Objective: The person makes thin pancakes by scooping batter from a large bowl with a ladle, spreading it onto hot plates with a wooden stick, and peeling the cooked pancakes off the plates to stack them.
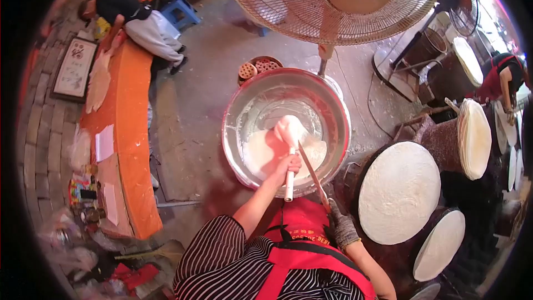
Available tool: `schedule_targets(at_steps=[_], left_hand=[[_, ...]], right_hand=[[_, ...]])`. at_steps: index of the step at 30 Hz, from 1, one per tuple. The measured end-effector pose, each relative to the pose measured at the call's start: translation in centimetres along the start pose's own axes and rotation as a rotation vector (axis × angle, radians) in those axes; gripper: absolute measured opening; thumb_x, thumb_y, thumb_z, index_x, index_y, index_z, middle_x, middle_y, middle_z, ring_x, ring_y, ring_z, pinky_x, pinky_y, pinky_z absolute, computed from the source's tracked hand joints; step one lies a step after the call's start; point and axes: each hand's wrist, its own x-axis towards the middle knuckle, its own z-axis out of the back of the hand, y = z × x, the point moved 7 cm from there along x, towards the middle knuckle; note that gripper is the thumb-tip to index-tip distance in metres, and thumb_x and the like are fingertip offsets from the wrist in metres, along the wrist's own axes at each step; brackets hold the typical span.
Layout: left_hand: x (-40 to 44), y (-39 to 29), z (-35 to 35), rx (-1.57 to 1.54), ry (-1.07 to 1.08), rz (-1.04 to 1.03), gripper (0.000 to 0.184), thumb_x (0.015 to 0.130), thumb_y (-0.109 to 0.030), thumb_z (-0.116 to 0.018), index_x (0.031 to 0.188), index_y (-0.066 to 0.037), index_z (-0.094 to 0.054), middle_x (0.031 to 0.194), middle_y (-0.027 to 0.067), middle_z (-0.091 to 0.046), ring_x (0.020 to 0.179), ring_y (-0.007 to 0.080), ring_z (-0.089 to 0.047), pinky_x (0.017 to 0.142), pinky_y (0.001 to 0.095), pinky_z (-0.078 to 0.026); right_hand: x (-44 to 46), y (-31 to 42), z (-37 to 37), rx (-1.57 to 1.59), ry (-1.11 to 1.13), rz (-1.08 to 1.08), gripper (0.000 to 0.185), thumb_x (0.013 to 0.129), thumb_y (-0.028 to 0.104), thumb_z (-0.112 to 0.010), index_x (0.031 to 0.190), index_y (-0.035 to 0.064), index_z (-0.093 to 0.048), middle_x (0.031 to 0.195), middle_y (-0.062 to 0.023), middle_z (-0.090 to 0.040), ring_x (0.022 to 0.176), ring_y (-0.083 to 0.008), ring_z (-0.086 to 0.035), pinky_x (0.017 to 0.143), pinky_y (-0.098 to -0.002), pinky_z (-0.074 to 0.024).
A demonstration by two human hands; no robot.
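Observation:
My bare left hand (288,165) is wrapped round a pale, hollow-ended stick (289,186) over the near side of a large metal basin (340,103). A lump of white dough (287,130) sits at the stick's far end. In a grey knitted glove, my right hand (343,226) grips the near end of a long, thin, flat brown strip (313,173), whose far tip reaches to the dough. Wet white batter or dough (258,155) spreads over the basin's floor.
A large fan (277,0) stands beyond the basin. Round griddles with pale flatbreads (400,191) stand close on my right. An orange counter (133,133) runs along the left, with a person (152,25) leaning at its far end. Another person (505,75) works at far right.

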Motion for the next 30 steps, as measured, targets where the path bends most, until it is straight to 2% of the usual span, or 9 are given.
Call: schedule_targets(at_steps=[3,8,10,14,19,21,24,26,30], left_hand=[[-6.2,0.4,-4.0,-0.333,0.194,-0.047,0.015,0.082,0.004,-0.042,0.096,0.0,-0.04,0.057,-0.0026,-0.034,0.039,0.0033,-0.033,0.031,0.0145,-0.029],[-18.7,0.9,-12.0,-0.312,0.248,-0.297,0.015,0.081,0.004,-0.045,0.095,-0.001,-0.04,0.062,-0.0013,-0.037,0.042,0.0026,-0.034,0.033,0.0132,-0.032],[-23.4,1.1,-15.4,-0.236,0.315,-0.355,0.013,0.083,0.002,-0.044,0.096,0.002,-0.04,0.062,-0.0001,-0.037,0.042,0.0032,-0.036,0.033,0.0142,-0.033],[-32.2,0.4,-21.2,-0.065,0.345,-0.47,0.014,0.085,-0.001,-0.043,0.098,0.004,-0.04,0.061,0.0008,-0.036,0.042,0.0038,-0.036,0.032,0.0142,-0.032],[-42.1,-2.3,-29.3,0.399,0.421,-0.578,0.012,0.085,-0.002,-0.046,0.088,-0.004,-0.034,0.061,-0.0018,-0.038,0.042,0.0007,-0.034,0.033,0.0135,-0.029],[-42.9,-4.8,-28.4,0.504,0.298,-0.66,0.013,0.086,-0.004,-0.046,0.087,-0.005,-0.033,0.062,-0.0009,-0.038,0.041,0.0014,-0.033,0.031,0.014,-0.027],[-40.2,-5.3,-24.5,0.574,0.101,-0.658,0.012,0.087,-0.005,-0.045,0.088,-0.005,-0.033,0.062,-0.0011,-0.038,0.041,0.0009,-0.033,0.03,0.0137,-0.025],[-35.1,-4.2,-20.2,0.257,0.272,-0.219,0.011,0.083,0.001,-0.043,0.076,-0.003,-0.037,0.062,-0.0004,-0.041,0.042,0.0023,-0.038,0.032,0.0144,-0.031],[-30.4,-3.1,-11.4,0.213,0.265,-0.062,0.012,0.082,0.0,-0.044,0.073,-0.003,-0.037,0.06,0.0001,-0.041,0.041,0.0039,-0.039,0.035,0.0156,-0.035]], right_hand=[[-3.1,-0.1,-0.2,0.047,-0.018,0.142,0.055,0.087,0.027,-0.044,0.137,0.02,-0.021,0.063,-0.0251,-0.055,0.059,-0.0413,-0.056,0.054,-0.0515,-0.0408],[-7.9,3.9,2.8,0.156,-0.166,0.428,0.05,0.087,0.022,-0.045,0.134,0.0196,-0.028,0.065,-0.0248,-0.055,0.056,-0.0399,-0.055,0.052,-0.0512,-0.0412],[-8.9,5.0,3.5,0.036,-0.046,0.353,0.05,0.087,0.018,-0.045,0.134,0.0175,-0.029,0.074,-0.0249,-0.057,0.061,-0.0395,-0.057,0.055,-0.0487,-0.0433],[-10.9,9.2,6.1,0.012,-0.283,0.673,0.053,0.086,0.013,-0.047,0.135,0.0116,-0.028,0.082,-0.0232,-0.059,0.072,-0.038,-0.059,0.059,-0.0442,-0.0451],[-12.8,15.5,10.6,0.266,-0.393,0.599,0.056,0.085,0.007,-0.047,0.136,0.0162,-0.028,0.077,-0.0145,-0.057,0.062,-0.026,-0.058,0.056,-0.039,-0.0446],[-13.0,18.9,10.3,0.441,-0.543,0.735,0.056,0.084,0.007,-0.048,0.136,0.0156,-0.029,0.08,-0.0153,-0.058,0.062,-0.0246,-0.058,0.056,-0.0377,-0.0444],[-12.2,21.1,5.6,0.086,-0.894,0.744,0.057,0.082,0.008,-0.051,0.134,0.0166,-0.031,0.088,-0.0168,-0.057,0.06,-0.0281,-0.056,0.055,-0.0381,-0.0456],[-10.4,19.3,0.1,-0.26,-0.8,0.461,0.057,0.079,0.007,-0.051,0.132,0.0219,-0.036,0.086,-0.0164,-0.055,0.066,-0.0302,-0.059,0.056,-0.0405,-0.0471],[-12.9,10.4,-9.8,-0.436,-0.661,0.309,0.054,0.073,0.014,-0.055,0.124,0.029,-0.043,0.081,-0.014,-0.054,0.053,-0.0309,-0.057,0.043,-0.0425,-0.0446]])
